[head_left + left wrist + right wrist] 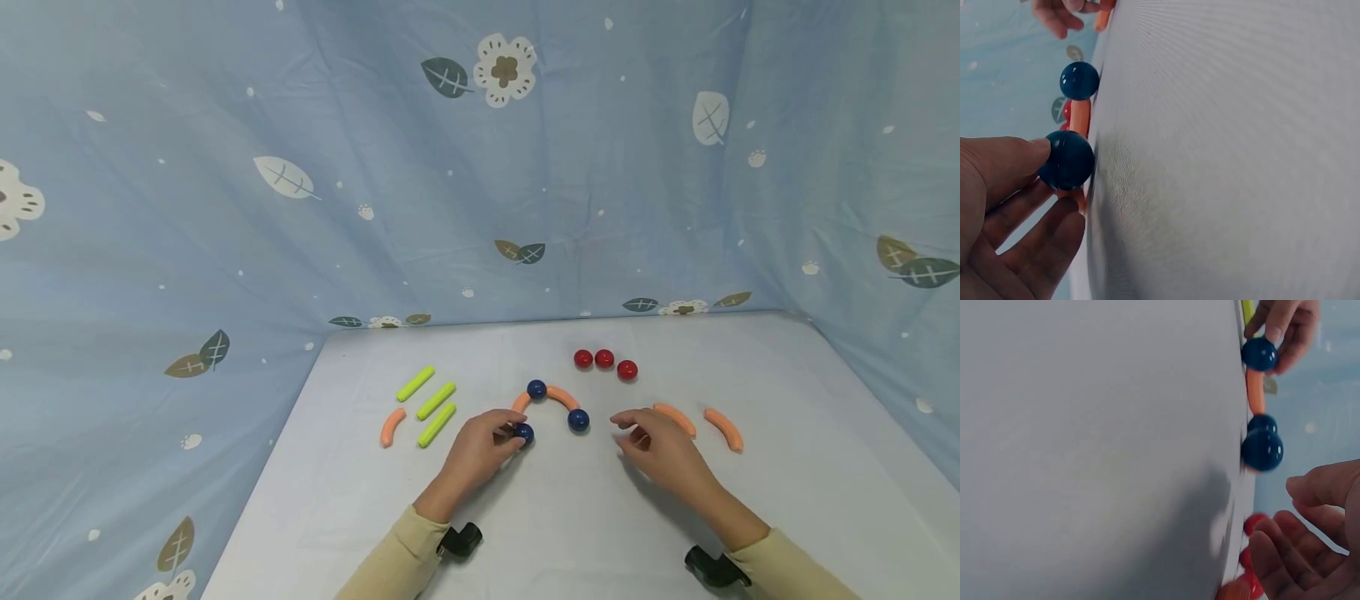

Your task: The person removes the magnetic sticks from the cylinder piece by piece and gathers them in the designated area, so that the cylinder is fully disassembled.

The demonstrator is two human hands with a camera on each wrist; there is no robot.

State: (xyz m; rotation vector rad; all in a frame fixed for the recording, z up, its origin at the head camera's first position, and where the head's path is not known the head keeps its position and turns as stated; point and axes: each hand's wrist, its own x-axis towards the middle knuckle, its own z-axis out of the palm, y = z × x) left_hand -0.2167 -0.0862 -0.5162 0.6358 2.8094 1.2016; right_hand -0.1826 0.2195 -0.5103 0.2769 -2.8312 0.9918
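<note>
My left hand (477, 448) holds a dark blue ball (524, 433) between thumb and fingers, low at the table. In the left wrist view the thumb presses one side of this ball (1067, 160). From it an orange curved stick (521, 402) leads to a second blue ball (536, 389). Another orange curved stick (564, 398) joins that one to a third blue ball (578, 420), forming an arch. My right hand (660, 447) is to the right of the arch, fingers loosely bent and a gap between thumb and fingertips, holding nothing.
Three red balls (604, 359) lie behind the right hand. Two loose orange curved sticks, one nearer the hand (677, 420) and one farther right (724, 431), lie on the white table (570, 533). Three yellow-green straight sticks (437, 401) and an orange curved stick (392, 427) are at left.
</note>
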